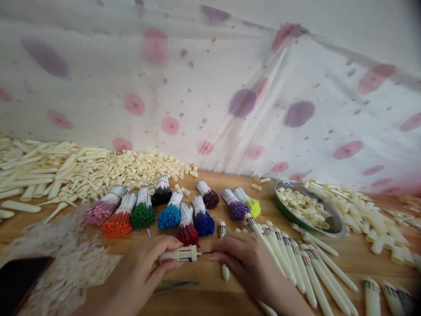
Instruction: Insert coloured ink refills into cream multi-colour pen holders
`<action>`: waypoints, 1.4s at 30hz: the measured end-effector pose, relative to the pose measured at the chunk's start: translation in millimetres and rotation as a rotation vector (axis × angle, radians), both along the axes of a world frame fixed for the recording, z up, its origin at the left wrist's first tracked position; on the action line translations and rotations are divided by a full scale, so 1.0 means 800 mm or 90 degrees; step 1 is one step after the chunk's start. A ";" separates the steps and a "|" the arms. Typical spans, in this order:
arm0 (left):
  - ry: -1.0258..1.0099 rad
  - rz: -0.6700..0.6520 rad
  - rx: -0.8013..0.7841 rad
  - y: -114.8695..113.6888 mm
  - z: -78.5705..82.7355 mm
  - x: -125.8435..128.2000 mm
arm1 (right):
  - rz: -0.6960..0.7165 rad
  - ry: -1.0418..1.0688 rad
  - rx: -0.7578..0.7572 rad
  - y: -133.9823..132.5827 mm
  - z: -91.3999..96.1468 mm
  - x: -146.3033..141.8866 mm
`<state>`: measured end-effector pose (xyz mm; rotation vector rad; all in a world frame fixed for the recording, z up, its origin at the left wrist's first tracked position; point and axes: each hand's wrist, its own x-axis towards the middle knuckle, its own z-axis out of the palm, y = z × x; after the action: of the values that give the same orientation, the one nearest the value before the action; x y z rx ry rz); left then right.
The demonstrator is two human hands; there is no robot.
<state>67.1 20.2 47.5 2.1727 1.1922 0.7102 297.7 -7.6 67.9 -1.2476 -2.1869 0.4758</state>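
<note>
My left hand [149,263] is closed around a cream pen barrel [179,254] held level just above the wooden table [210,289]. My right hand [241,259] pinches a thin refill [205,253] whose tip meets the open end of that barrel. Just beyond my hands lie bundles of coloured refills: pink [98,211], orange [116,224], green [143,214], blue [169,216], red [187,232], dark blue [204,221], purple [237,210] and yellow-green [251,206].
A row of assembled cream pens [296,259] lies to the right of my right hand. A metal bowl [335,226] holds small cream parts. Heaps of cream barrels and clips [66,171] fill the back left; small white bits [69,259] and a dark phone [19,281] lie left. A flowered sheet hangs behind.
</note>
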 end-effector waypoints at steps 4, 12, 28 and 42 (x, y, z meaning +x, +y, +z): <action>-0.007 -0.020 0.000 -0.003 -0.001 0.002 | -0.007 0.154 -0.149 -0.002 -0.009 -0.022; -0.042 -0.008 -0.010 0.000 -0.008 -0.001 | 0.008 0.459 -0.448 -0.002 -0.014 -0.024; -0.048 0.003 0.004 0.000 -0.008 0.000 | -0.191 0.601 -0.505 -0.002 -0.034 -0.052; -0.043 0.036 0.095 -0.002 -0.013 -0.004 | -0.141 0.565 -0.534 -0.008 -0.024 -0.056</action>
<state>63.6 18.8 37.1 2.2229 1.2033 0.9155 252.6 -14.4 48.8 -1.2666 -1.0797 1.5906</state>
